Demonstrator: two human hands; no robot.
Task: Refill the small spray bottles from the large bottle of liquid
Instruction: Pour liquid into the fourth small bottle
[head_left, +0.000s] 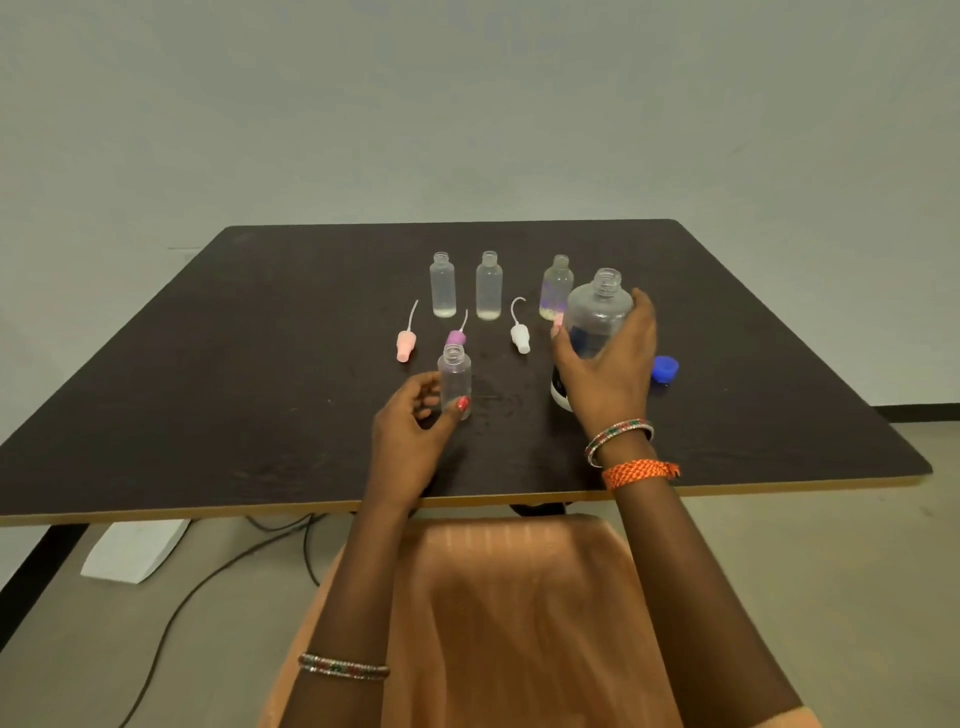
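Fingers (641, 312) grip large bottle (597, 312), uncapped, liquid low.

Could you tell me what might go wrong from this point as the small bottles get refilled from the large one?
1. The large bottle has a much wider mouth than the small bottle that the left hand holds, so a pour could overshoot; droplets already lie on the table.
2. The right hand holds the uncapped large bottle, so a slipping grip could spill it.
3. The three open bottles behind stand close and could be knocked over.
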